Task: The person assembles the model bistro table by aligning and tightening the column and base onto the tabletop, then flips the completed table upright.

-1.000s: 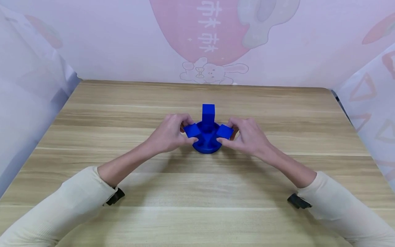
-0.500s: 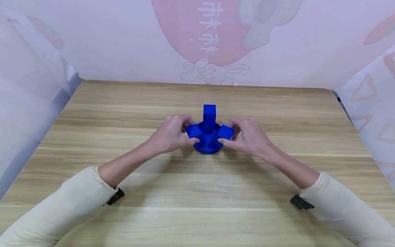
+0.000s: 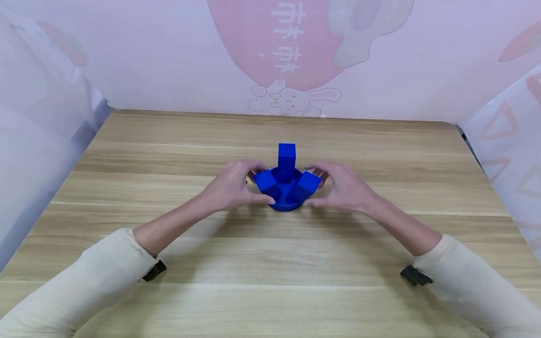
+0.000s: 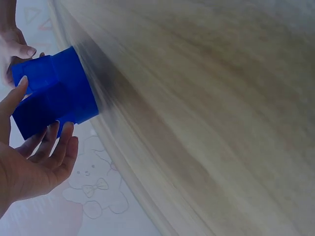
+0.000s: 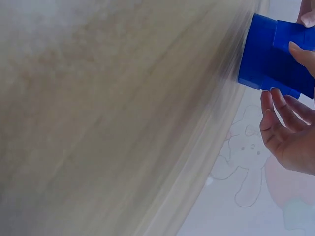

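A blue round base (image 3: 285, 206) on the table carries three blue square blocks. The rear block (image 3: 287, 157) stands tallest in the head view; the left block (image 3: 267, 182) and right block (image 3: 306, 184) flank it. My left hand (image 3: 230, 185) is spread around the left block, thumb on the near side and fingers behind. On the other side, my right hand (image 3: 344, 188) is likewise spread around the right block. In the right wrist view, the fingertips (image 5: 273, 92) lie close under the blue piece while the thumb overlaps its face. Part of each hand's fingers is hidden behind the blocks.
The wooden table (image 3: 270, 263) extends around the blue piece. A pale printed curtain (image 3: 169, 56) borders its back edge, with more fabric at both sides. Dark devices (image 3: 416, 275) are strapped under the sleeves.
Both hands have loosened from pinching the side blocks, the thumbs moving away and baring more of the blocks' sides. The blue piece stays in place over the last half second.
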Demonstrator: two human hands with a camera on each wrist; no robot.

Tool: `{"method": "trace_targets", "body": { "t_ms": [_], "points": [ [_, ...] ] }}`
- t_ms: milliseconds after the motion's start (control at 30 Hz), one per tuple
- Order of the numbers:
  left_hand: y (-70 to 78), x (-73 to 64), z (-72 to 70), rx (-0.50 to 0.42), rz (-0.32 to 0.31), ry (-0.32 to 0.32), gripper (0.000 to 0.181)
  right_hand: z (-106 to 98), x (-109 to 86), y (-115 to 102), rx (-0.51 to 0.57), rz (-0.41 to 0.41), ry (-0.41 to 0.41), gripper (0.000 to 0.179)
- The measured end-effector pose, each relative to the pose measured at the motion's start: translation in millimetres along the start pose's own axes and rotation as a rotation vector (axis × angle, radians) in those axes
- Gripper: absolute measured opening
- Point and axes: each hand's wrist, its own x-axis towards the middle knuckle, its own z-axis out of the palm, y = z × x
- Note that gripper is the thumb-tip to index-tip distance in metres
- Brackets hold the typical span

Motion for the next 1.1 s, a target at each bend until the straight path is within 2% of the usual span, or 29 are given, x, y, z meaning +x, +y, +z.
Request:
{"method": "trace_targets", "body": {
  "t_ms": [267,633,867,1100],
  "points": [
    [-10.0,5.0,2.5,0.056,-0.001,-0.058,0.079,3.6,10.8,9.9,-0.056,-0.045,-0.052,0.087],
    [-18.0,13.7,6.3,0.12,-0.013,-0.119,0.092,12.0,19.9,15.6,-0.086,-0.056,-0.069,0.09],
    [-24.9,19.3,11.6,0.125,0.052,-0.118,0.08,15.6,22.9,18.9,-0.052,-0.066,-0.061,0.087],
    [-25.1,20.7,12.7,0.085,0.05,-0.101,0.072,15.5,23.1,19.7,-0.002,-0.046,-0.064,0.086]
  ]
}}
